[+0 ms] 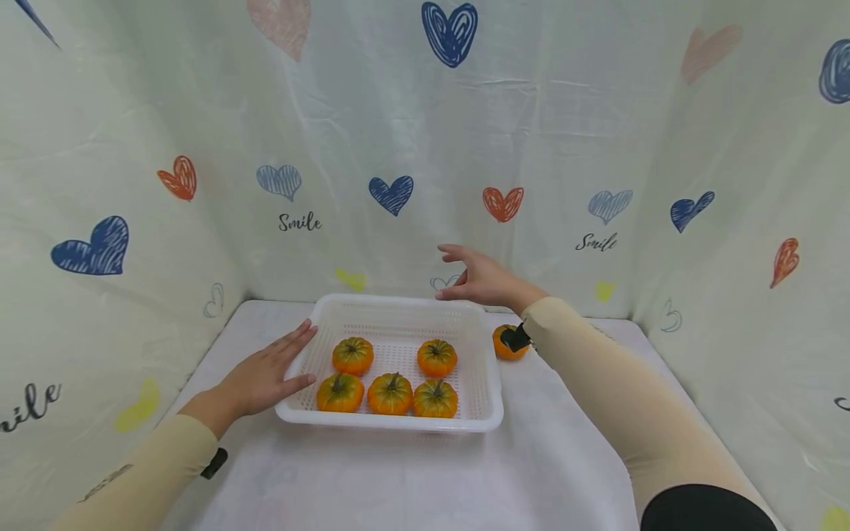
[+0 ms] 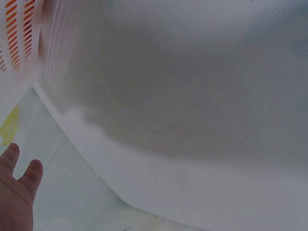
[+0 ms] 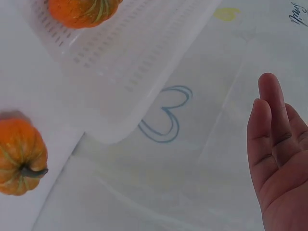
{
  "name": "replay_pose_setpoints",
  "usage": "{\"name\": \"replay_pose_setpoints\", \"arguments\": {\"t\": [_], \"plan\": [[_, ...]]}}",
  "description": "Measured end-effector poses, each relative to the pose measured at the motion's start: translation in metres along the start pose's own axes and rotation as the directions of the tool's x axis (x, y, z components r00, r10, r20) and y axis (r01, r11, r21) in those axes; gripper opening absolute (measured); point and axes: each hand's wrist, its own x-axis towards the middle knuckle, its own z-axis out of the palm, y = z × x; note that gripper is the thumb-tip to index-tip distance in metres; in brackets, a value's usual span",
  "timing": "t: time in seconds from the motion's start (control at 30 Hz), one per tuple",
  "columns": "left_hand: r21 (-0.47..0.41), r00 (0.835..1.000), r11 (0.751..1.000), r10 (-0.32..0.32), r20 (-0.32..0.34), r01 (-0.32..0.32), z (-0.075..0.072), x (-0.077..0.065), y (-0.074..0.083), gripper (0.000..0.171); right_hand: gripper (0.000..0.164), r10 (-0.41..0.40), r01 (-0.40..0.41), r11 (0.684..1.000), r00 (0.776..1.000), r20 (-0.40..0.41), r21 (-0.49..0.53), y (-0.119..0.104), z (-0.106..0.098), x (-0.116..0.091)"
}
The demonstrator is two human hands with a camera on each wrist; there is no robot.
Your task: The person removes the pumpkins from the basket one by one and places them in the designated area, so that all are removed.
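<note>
A white plastic basket (image 1: 392, 422) with slotted walls stands on the table. Several small orange pumpkins (image 1: 389, 394) lie inside it, three along the near side and two farther back. My left hand (image 1: 265, 372) is at the basket's left rim with fingers extended; whether it touches is hard to tell. Above the far right corner hovers my right hand (image 1: 488, 280), its fingers spread and holding nothing. Another pumpkin (image 1: 510, 345) sits on the table just right of the basket, partly hidden by the right wrist's strap; the right wrist view shows this pumpkin (image 3: 21, 156) whole.
A white cloth (image 1: 398, 479) covers the table. Behind and on both sides hangs a pale curtain (image 1: 544, 133) printed with hearts and "Smile", close to the table's far edge.
</note>
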Motion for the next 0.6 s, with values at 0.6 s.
{"name": "replay_pose_setpoints", "arguments": {"t": [0.6], "plan": [[-0.009, 1.0, 1.0, -0.002, 0.003, 0.002, 0.0, 0.001, -0.001, 0.084, 0.089, -0.038, 0.03, 0.997, 0.99, 0.134, 0.065, -0.024, 0.056, 0.037]]}}
